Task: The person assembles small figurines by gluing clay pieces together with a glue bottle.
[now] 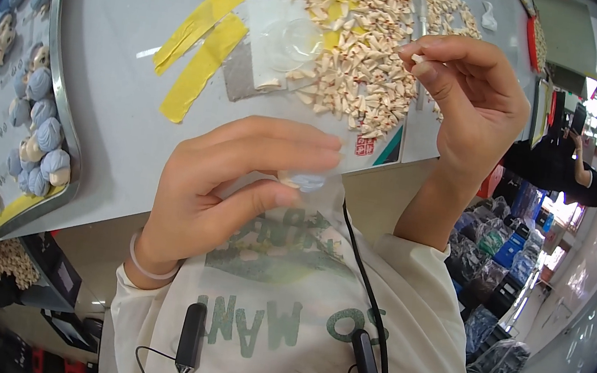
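Left hand pinching small clear plastic piece; right hand pinching tiny white part above pile of pale parts

Yellow tape strips, tray of blue figurines.

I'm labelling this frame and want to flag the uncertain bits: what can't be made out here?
- Head view: the small white piece pinched by the right hand is too small to identify.
- The pale blue item in the left hand is mostly covered by the fingers and a clear bag.
- The tray of blue-and-cream figures is cut off at the left rim.
- The clear dish is nearly see-through; contents unclear.
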`<state>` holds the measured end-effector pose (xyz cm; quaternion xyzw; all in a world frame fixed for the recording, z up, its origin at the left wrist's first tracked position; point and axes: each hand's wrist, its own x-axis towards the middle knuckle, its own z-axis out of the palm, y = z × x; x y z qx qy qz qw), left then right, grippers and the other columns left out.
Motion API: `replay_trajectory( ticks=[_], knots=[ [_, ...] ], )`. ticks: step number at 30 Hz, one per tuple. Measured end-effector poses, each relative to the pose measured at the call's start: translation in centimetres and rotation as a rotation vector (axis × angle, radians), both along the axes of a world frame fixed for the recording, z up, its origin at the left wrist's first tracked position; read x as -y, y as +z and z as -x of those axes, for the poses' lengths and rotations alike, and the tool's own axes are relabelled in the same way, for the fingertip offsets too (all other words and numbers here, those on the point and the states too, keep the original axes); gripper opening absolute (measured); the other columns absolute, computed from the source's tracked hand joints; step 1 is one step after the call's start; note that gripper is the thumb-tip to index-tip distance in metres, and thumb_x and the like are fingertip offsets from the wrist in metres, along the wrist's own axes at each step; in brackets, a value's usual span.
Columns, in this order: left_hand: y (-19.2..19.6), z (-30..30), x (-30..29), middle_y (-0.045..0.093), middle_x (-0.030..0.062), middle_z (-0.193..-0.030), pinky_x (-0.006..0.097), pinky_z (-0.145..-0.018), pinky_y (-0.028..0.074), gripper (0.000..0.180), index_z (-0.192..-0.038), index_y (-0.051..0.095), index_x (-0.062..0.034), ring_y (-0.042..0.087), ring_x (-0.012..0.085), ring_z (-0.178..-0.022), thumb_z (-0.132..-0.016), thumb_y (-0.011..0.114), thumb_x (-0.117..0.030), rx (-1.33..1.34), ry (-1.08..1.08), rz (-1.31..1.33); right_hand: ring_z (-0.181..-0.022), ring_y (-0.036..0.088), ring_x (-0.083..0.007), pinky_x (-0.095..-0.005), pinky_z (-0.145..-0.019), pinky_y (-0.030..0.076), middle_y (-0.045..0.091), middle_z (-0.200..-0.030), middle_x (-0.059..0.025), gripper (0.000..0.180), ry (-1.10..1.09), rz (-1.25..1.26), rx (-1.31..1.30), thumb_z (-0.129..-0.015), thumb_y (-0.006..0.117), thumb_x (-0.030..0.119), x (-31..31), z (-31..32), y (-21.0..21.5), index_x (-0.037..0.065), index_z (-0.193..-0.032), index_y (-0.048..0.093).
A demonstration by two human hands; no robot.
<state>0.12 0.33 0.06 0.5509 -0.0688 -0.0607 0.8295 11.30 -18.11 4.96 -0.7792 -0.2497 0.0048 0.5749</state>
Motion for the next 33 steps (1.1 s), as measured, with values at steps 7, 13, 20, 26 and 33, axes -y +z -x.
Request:
replay_trajectory(
  ticks=[7, 13, 20, 26, 33],
  knots=[
    [-0.6, 0.0, -0.5, 0.050, 0.0143, -0.097, 0.028, -0.073, 0.044, 0.035, -0.093, 0.057, 0.0043, 0.051, 0.0195, -0.088, -0.062, 0.071, -0.006, 0.043, 0.021, 0.074, -0.072, 0.057, -0.0171, -0.0246, -0.065, 0.046, 0.059, -0.076, -0.0132, 0.014, 0.181, 0.113, -0.006, -0.066, 0.059, -0.012, -2.5, -0.5, 0.1, -0.007, -0.079, 0.056],
    [-1.6, 0.0, -0.5, 0.046, 0.0145, -0.101, 0.025, -0.069, 0.049, 0.036, -0.095, 0.054, 0.0041, 0.053, 0.0186, -0.088, -0.063, 0.070, -0.001, 0.060, 0.088, 0.098, -0.067, 0.053, -0.0157, -0.0235, -0.059, 0.040, 0.056, -0.069, -0.0062, 0.013, 0.216, 0.542, 0.381, -0.056, 0.065, -0.006, -6.6, -1.1, 0.7, 0.001, -0.066, 0.059],
    [-1.0, -0.1, -0.7, 0.046, 0.0144, -0.100, 0.025, -0.069, 0.050, 0.038, -0.094, 0.052, 0.0035, 0.057, 0.0202, -0.081, -0.061, 0.070, 0.001, -0.003, 0.089, 0.211, -0.068, 0.051, -0.0144, -0.0228, -0.058, 0.039, 0.054, -0.071, -0.0042, 0.018, 0.225, 0.595, 0.466, -0.052, 0.064, -0.009, -6.4, -0.9, 0.6, 0.001, -0.066, 0.058],
    [-1.8, -0.3, -0.7, 0.046, 0.0134, -0.098, 0.027, -0.070, 0.050, 0.042, -0.095, 0.052, 0.0026, 0.056, 0.0212, -0.083, -0.059, 0.073, -0.004, 0.118, 0.122, 0.141, -0.068, 0.051, -0.0134, -0.0221, -0.058, 0.039, 0.055, -0.071, -0.0041, 0.018, 0.249, 0.595, 0.480, -0.054, 0.064, -0.010, -6.2, -0.7, 0.6, 0.001, -0.067, 0.059],
    [-0.9, 0.1, 0.1, 0.047, 0.0129, -0.097, 0.026, -0.070, 0.049, 0.042, -0.094, 0.051, 0.0011, 0.055, 0.0202, -0.082, -0.059, 0.074, -0.004, 0.022, 0.203, 0.225, -0.068, 0.049, -0.0158, -0.0238, -0.061, 0.038, 0.052, -0.070, -0.0082, 0.017, 0.204, 0.281, 0.360, -0.055, 0.065, -0.007, -4.5, 0.5, 0.4, -0.002, -0.070, 0.057]
  ],
)
